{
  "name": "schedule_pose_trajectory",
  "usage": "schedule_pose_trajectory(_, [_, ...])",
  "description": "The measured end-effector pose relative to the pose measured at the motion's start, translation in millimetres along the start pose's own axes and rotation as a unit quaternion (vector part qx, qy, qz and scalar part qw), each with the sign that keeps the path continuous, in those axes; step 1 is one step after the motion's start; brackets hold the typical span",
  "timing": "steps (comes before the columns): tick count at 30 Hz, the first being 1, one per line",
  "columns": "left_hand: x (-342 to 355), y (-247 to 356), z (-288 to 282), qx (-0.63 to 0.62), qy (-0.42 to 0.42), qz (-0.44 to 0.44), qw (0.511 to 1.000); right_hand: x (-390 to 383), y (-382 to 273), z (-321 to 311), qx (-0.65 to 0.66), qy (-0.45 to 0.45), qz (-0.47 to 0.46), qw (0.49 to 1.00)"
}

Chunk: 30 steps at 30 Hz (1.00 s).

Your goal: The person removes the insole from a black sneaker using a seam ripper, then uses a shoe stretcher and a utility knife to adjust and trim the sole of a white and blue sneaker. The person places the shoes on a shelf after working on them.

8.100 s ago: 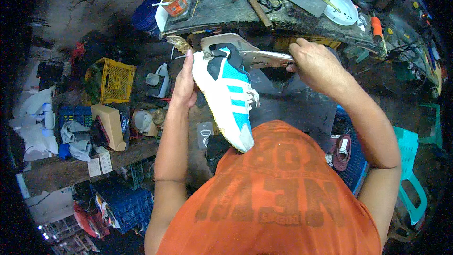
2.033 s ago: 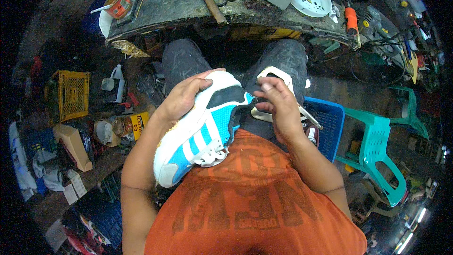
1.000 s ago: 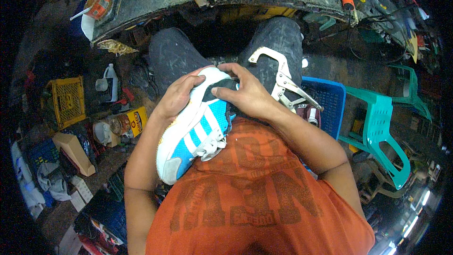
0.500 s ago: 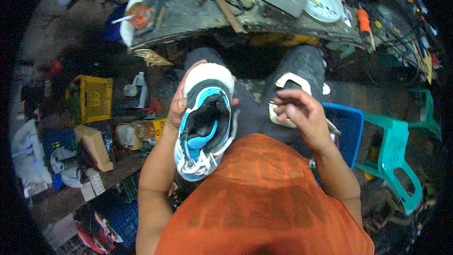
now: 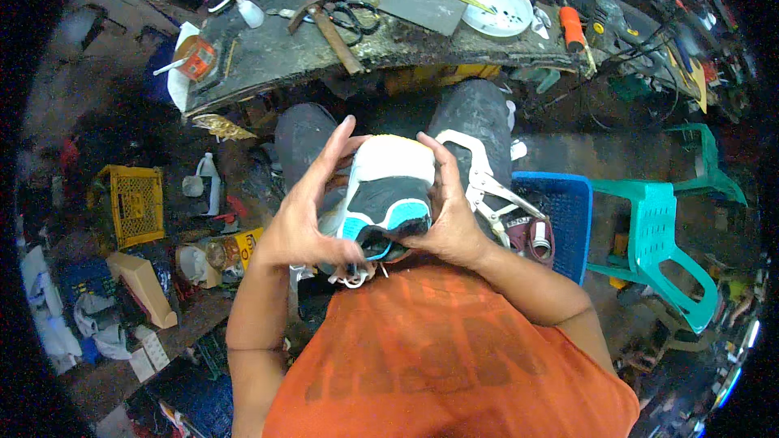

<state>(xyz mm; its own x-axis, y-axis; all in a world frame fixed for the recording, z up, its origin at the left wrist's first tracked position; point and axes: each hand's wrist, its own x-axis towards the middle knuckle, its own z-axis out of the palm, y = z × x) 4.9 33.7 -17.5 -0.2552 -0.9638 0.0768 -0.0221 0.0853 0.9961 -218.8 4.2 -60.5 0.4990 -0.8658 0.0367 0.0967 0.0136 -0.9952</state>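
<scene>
A sneaker [image 5: 395, 161] with a white end, dark upper and bright blue collar is between my hands over my lap. Its white end points away from me, while the laces and opening face my body. My left hand [image 5: 299, 215] is against its left side, thumb by the collar and fingers spread. On the other side, my right hand [image 5: 453, 223] grips it, fingertips near the white end and thumb at the collar. A pair of white locking clamp pliers [image 5: 479, 181] lies by my right thigh, just beyond my right hand.
Ahead, a worn workbench [image 5: 268, 73] bears a hammer [image 5: 334, 39], a white plate [image 5: 499, 12], a grey slab [image 5: 406, 10] and an orange-handled tool [image 5: 571, 28]. To the right stand a blue basket [image 5: 578, 203] and a green stool [image 5: 649, 219]. A yellow crate [image 5: 136, 207] stands left.
My right hand has come from above my right thigh onto the sneaker. The sneaker has shifted right and tipped, so its opening now faces me. The view has turned, showing more of the pliers.
</scene>
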Motion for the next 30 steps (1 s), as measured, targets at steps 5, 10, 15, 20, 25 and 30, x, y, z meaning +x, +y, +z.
schedule_pose_trajectory(5, [-11.8,6.3,23.2,0.072,0.079,-0.031,0.994,-12.3,5.2,-0.2,0.044,-0.001,0.015,0.999])
schedule_pose_trajectory(10, [-15.0,8.0,32.0,-0.008,0.126,-0.029,0.992,-13.3,6.4,-5.6,0.04,-0.03,-0.003,0.999])
schedule_pose_trajectory(15, [-13.3,2.0,32.5,-0.02,0.125,-0.04,0.991,-14.4,4.4,-6.6,0.042,-0.033,0.014,0.998])
schedule_pose_trajectory(20, [-9.2,3.9,27.2,0.075,0.075,0.024,0.994,-15.3,3.1,-5.2,0.069,-0.019,0.044,0.996])
schedule_pose_trajectory(25, [-4.9,15.5,30.7,0.303,0.024,0.115,0.946,-13.2,6.1,-3.5,0.081,-0.01,0.044,0.996])
schedule_pose_trajectory(30, [3.5,8.2,31.6,0.27,0.038,0.128,0.953,-15.7,6.8,-3.3,0.095,0.009,0.067,0.993])
